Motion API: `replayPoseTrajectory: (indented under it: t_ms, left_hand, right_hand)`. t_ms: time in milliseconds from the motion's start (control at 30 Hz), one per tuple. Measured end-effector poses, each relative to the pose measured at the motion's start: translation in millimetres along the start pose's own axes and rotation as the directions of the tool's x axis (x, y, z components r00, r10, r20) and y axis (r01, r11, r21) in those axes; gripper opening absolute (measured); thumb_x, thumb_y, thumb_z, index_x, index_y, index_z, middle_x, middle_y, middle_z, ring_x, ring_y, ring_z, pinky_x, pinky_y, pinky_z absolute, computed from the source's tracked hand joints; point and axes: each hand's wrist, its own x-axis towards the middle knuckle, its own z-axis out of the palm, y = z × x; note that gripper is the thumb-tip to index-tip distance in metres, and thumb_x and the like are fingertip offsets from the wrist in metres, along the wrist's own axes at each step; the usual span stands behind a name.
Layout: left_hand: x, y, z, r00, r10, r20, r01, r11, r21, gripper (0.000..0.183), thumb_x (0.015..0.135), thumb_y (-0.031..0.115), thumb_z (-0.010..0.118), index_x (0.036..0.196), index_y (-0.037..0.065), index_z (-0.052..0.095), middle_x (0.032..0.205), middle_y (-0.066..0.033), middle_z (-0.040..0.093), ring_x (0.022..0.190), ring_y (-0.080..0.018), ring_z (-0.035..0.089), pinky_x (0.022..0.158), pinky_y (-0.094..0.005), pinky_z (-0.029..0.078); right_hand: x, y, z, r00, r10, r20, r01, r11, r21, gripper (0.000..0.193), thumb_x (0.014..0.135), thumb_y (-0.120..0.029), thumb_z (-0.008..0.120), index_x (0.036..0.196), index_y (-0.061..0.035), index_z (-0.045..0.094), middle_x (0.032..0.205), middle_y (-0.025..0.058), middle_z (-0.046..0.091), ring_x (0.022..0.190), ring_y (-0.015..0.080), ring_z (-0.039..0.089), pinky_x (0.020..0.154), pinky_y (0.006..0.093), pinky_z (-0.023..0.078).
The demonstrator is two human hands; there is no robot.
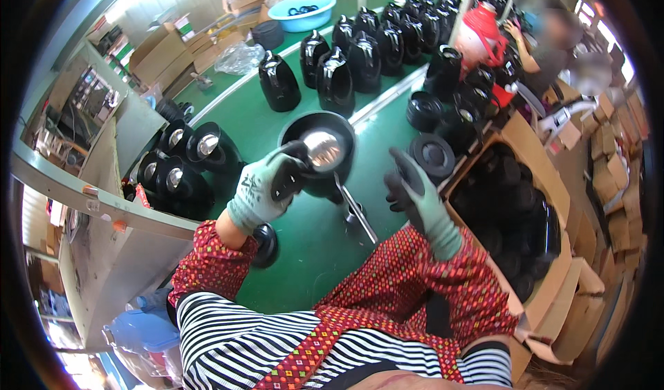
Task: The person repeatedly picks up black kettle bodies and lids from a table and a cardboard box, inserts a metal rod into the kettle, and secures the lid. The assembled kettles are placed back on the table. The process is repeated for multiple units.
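Observation:
A black jug-like shell (304, 123) stands mouth-up on the green table, with a shiny silver surface down inside it. My left hand (268, 184), in a pale green glove with dark fingers, is closed on the shell's near-left rim. My right hand (420, 193), gloved alike, is held over the table with fingers apart and nothing in it. Just beyond those fingers lies a round black ringed cap (432, 156). Between my hands a slim silver rod (360, 213) slants down from the shell. A small black round part (265, 245) sits by my left wrist.
Several glossy black jug bodies (335, 82) stand at the back. More, with silver insides (207, 144), lie at left. A carton (561, 203) of black parts stands at right. Beyond are a red-and-white container (477, 33), a blue basin (302, 22) and another person's hand (513, 30).

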Motion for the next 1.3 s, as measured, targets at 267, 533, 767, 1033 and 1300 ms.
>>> replayPoseTrajectory:
  t_ms: [267,533,767,1033,1300]
  left_hand:
    - [-7,89,20,0.893,0.346,0.288,-0.203,0.88,-0.43,0.052,0.087,-0.002,0.077,0.136,0.004,0.06,0.15,-0.0231,0.055,0.11,-0.0351,0.073,0.087,-0.04,0.06]
    - [-87,35,140,0.963,0.018,0.267,0.235,0.418,-0.878,0.106,0.088,0.017,0.085,0.169,0.006,0.018,0.158,-0.0192,0.046,0.145,-0.0309,0.049,0.121,-0.0454,0.039]
    - [-107,47,192,0.969,-0.246,-0.033,0.077,0.421,-0.904,0.103,0.088,0.031,0.085,0.166,0.006,0.023,0.165,-0.0191,0.037,0.149,-0.0319,0.042,0.122,-0.0462,0.036]
    - [-105,35,189,0.943,-0.321,0.091,0.23,0.43,-0.873,0.095,0.086,0.027,0.086,0.159,0.003,0.031,0.156,-0.0185,0.045,0.142,-0.0308,0.048,0.118,-0.045,0.04]
    - [-103,21,197,0.938,-0.267,0.221,0.318,0.407,-0.856,0.087,0.084,0.023,0.087,0.153,0.001,0.039,0.148,-0.018,0.053,0.134,-0.0296,0.055,0.114,-0.0437,0.045]
  right_hand:
    - [-67,-32,-52,0.889,0.077,0.452,-0.157,0.977,0.143,0.067,0.097,-0.04,0.077,0.145,0.0029,0.059,0.134,0.0115,0.069,0.12,0.0183,0.065,0.105,0.0332,0.052]
    - [-166,106,-98,0.931,-0.351,0.105,0.259,0.833,0.489,0.049,0.106,-0.025,0.065,0.144,0.0045,0.057,0.135,0.0135,0.069,0.116,0.0192,0.07,0.1,0.0313,0.055]
    - [-132,14,-40,0.916,0.17,0.363,-0.336,0.82,0.464,0.054,0.107,-0.038,0.064,0.143,0.0019,0.059,0.133,0.0079,0.068,0.12,0.0153,0.065,0.103,0.0314,0.052]
    - [45,44,-66,0.945,-0.301,-0.129,-0.066,0.21,-0.976,0.093,0.086,-0.069,0.071,0.164,-0.0298,0.037,0.164,0.0334,0.032,0.152,0.0515,0.029,0.124,0.0596,0.023]
    - [50,52,-80,0.896,-0.44,-0.057,0.139,0.401,-0.905,0.084,0.084,-0.048,0.08,0.159,-0.025,0.048,0.151,0.0254,0.047,0.134,0.045,0.045,0.115,0.0561,0.036]
